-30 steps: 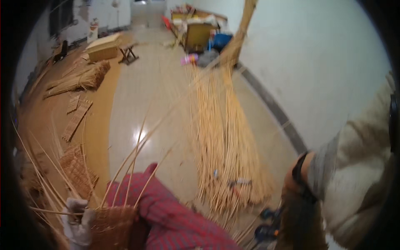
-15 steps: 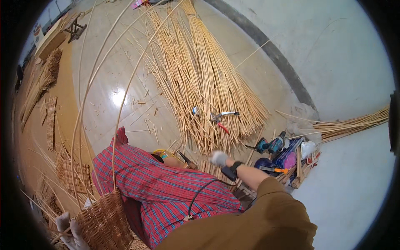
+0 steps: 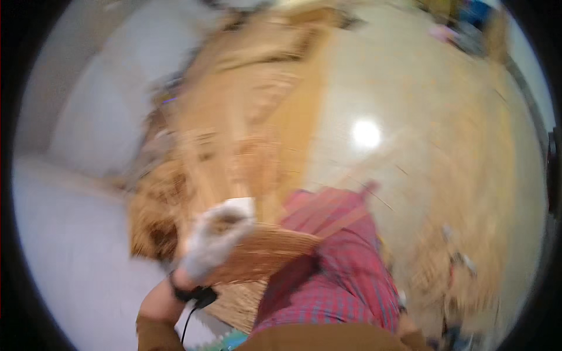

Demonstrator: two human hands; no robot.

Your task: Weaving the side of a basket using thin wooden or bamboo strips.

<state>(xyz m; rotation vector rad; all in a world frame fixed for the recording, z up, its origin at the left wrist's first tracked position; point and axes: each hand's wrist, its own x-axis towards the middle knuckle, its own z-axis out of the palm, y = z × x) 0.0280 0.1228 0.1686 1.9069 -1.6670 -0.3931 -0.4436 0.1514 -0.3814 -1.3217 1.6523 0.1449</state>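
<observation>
Motion smears the whole head view. My left hand (image 3: 213, 243), in a white glove, is closed at the upper left edge of a brown woven wicker panel (image 3: 269, 254); its separate fingers are blurred. The panel rests against my lap, which a red and blue checked cloth (image 3: 345, 275) covers. Beside the glove shows a small white patch (image 3: 241, 205), too blurred to name. Only a sliver of my right arm (image 3: 410, 324) appears low on the right, beyond the cloth. My right hand is mostly hidden there, so its fingers do not show.
More woven wicker (image 3: 155, 210) stands left of my hand by the pale wall (image 3: 64, 234). Blurred woven pieces (image 3: 254, 158) lie on the tan floor strip ahead. Long canes (image 3: 462, 193) spread across the right floor, with pliers (image 3: 462, 263) on them.
The view has swung left, so the lap, panel and left hand now sit nearer the middle. The right hand has dropped almost out of sight. Tall canes above the panel no longer show clearly.
</observation>
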